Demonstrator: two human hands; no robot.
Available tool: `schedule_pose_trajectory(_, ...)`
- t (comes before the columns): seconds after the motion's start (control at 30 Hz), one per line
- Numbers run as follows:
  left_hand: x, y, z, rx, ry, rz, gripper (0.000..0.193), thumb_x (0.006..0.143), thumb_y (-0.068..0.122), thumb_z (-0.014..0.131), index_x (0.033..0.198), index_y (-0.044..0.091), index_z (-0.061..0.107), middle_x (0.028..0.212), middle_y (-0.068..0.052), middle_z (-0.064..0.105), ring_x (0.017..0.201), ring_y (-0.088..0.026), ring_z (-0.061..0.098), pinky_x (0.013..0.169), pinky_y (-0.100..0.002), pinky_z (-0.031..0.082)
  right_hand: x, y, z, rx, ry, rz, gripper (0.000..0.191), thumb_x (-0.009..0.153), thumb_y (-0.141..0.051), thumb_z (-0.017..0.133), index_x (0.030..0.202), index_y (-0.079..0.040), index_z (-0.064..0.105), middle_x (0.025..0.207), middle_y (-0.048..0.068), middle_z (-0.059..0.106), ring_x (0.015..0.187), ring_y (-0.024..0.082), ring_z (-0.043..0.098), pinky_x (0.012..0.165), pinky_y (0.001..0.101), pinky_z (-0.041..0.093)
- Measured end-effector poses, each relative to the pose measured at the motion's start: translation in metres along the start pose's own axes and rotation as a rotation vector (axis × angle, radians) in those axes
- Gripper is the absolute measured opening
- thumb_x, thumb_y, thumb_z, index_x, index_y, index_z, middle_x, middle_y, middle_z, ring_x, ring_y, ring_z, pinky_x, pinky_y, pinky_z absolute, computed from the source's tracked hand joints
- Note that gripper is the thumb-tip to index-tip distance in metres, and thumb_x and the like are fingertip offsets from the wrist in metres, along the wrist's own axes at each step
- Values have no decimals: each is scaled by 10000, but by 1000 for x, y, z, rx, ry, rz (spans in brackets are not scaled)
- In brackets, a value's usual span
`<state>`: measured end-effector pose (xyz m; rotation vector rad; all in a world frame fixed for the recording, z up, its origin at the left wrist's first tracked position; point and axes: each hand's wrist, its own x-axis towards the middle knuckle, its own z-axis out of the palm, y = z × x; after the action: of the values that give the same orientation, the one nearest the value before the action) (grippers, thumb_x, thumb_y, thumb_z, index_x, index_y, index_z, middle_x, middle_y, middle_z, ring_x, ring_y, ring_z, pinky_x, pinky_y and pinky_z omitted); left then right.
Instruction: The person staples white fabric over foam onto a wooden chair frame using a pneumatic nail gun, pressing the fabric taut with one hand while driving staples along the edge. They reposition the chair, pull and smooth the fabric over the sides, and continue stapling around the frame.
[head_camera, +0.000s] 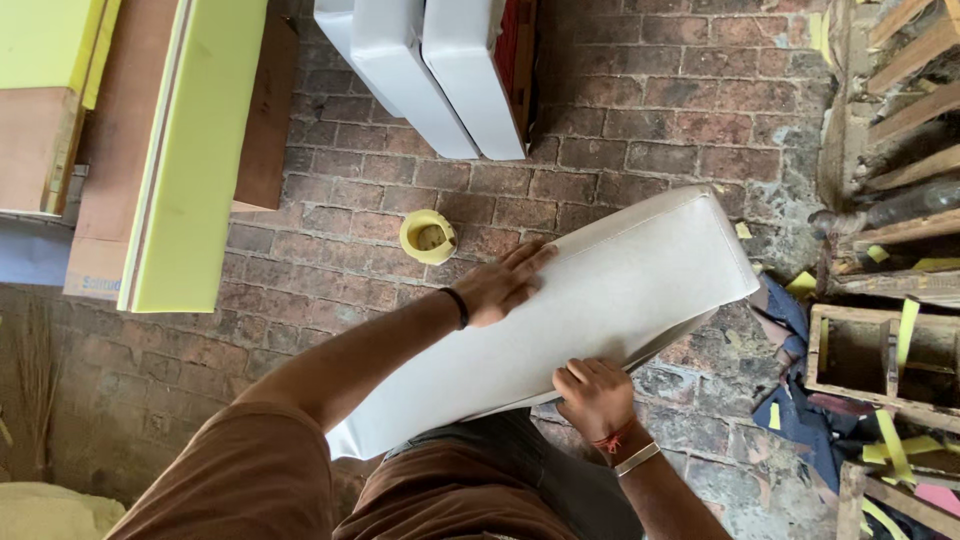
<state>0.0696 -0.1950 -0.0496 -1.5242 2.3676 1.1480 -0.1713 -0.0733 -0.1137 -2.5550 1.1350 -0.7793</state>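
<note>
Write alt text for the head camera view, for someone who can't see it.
Seen from above, a person steadies a long white upholstered cushion, left hand flat on top and right hand gripping its near edge. It is over a brick floor, with a yellow tape roll, yellow-green foam slabs and two more white cushions.

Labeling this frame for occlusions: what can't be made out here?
- Head view: underside of the white cushion, hidden by its own top face; near end covered by the person's lap.
- Right hand: fingertips curl under the cushion edge, out of sight.
- Two white cushions: cut off by the top edge.
- Yellow tape roll: too small to tell contents.
- Left hand: lies flat, palm hidden.
</note>
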Motion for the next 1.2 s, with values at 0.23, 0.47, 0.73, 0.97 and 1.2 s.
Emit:
schedule_pose_trajectory(0.23, -51, 78, 93, 603, 148, 61, 771, 1028, 565, 310, 1632, 114, 145, 1699, -216, 76, 1562, -427, 50, 1258, -563, 78, -30, 11, 26, -109, 212, -34, 209, 718, -267, 870, 704, -157, 693, 688, 12, 692, 551, 139, 622, 547, 315, 549)
schedule_pose_trajectory(0.47, -54, 128, 149, 563, -82, 16, 849, 961, 622, 374, 1616, 144, 124, 1658, -280, -18, 1518, -493, -47, 1187, -678, 9, -79, 11, 10, -65, 422, -47, 164, 768, -203, 822, 684, -167, 686, 762, -1, 695, 694, 139, 631, 667, 349, 561)
schedule_pose_trajectory(0.73, -43, 150, 196, 677, 260, -14, 677, 1020, 353, 473, 1628, 323, 178, 1677, -254, 51, 1531, -496, 63, 1173, -719, 58, -155, 51, -51, 120, 337, 302, 147, 858, -52, 756, 854, -154, 651, 1001, 44, 746, 916, 186, 686, 865, 351, 550)
schedule_pose_trajectory(0.97, -40, 179, 206, 729, 240, -90, 842, 883, 356, 555, 1643, 282, 199, 1701, -235, 78, 1545, -500, 109, 1182, -723, 91, -343, 222, -301, -759, 482, 926, 587, 755, -144, 892, 1265, -117, 603, 1499, 202, 487, 1274, 405, 513, 1053, 524, 453)
schedule_pose_trajectory(1.2, -19, 182, 200, 725, 280, -108, 851, 924, 75, 545, 1665, 283, 182, 1721, -219, 64, 1575, -462, 87, 1238, -674, 85, -404, 314, -374, -591, 41, 1261, 729, 762, -296, 916, 1289, 7, 514, 1271, 215, 542, 1136, 412, 576, 956, 520, 521)
